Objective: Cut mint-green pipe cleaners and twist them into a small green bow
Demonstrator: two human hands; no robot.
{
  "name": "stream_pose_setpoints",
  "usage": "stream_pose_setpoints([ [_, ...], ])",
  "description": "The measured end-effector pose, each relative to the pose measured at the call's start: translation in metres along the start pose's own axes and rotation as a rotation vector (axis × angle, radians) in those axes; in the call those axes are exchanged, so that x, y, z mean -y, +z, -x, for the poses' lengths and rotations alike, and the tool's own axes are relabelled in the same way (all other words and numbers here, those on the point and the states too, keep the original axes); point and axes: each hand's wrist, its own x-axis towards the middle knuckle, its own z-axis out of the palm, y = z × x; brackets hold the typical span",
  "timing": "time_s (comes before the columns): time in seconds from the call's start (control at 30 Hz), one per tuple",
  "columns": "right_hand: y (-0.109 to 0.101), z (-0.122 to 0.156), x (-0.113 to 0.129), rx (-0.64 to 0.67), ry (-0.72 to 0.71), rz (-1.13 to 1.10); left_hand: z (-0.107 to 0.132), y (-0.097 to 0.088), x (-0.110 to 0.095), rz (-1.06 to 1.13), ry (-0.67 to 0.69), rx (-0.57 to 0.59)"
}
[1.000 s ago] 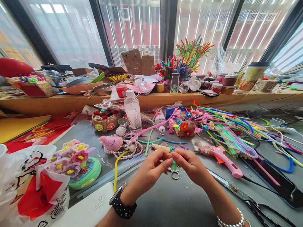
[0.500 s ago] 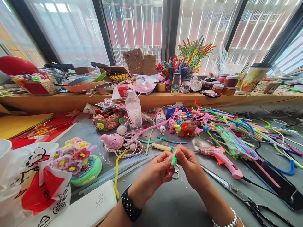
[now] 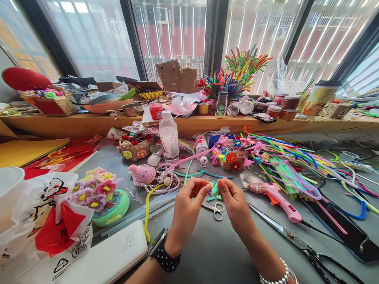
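Note:
My left hand (image 3: 188,205) and my right hand (image 3: 233,202) meet over the grey table (image 3: 213,252), both pinching a small green pipe-cleaner piece (image 3: 215,191) between their fingertips. The left wrist wears a black dotted watch (image 3: 164,252), and a silver bracelet (image 3: 276,278) is on the right wrist. Small scissors (image 3: 217,210) lie on the table just below the hands. A pink glue gun (image 3: 276,196) lies to the right of my right hand.
A pile of coloured pipe cleaners (image 3: 296,156) spreads at the right. A flower basket (image 3: 232,157), a clear bottle (image 3: 168,136), a pink knitted bird (image 3: 143,173) and pearls sit behind the hands. Large scissors (image 3: 299,240), a white power bank (image 3: 109,256) and a printed bag (image 3: 38,225) lie nearby.
Both hands lifted slightly away from me with the green piece, uncovering the small scissors. The fingertips have turned the piece between them.

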Motion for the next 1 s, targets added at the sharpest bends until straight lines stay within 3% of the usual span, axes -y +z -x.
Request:
stream_pose_setpoints([
  [0.07,0.000,0.000,0.001,-0.034,0.008,0.007,0.007,0.002,0.002,-0.213,0.235,-0.093],
  [0.13,0.000,0.000,0.002,-0.056,0.008,0.017,0.013,0.004,0.005,-0.357,0.394,-0.087],
  [0.37,0.003,0.002,0.004,-0.075,-0.002,0.058,0.014,0.009,0.016,-0.502,0.564,-0.163],
  [0.5,0.004,0.002,0.004,-0.082,-0.006,0.080,0.012,0.010,0.013,-0.415,0.432,-0.169],
  [0.83,0.005,0.004,0.004,-0.072,-0.038,0.203,0.007,0.009,0.003,0.153,-0.101,-0.048],
  [1.0,0.004,0.005,0.002,-0.076,-0.090,0.336,0.001,0.006,0.005,0.382,-0.253,0.004],
])
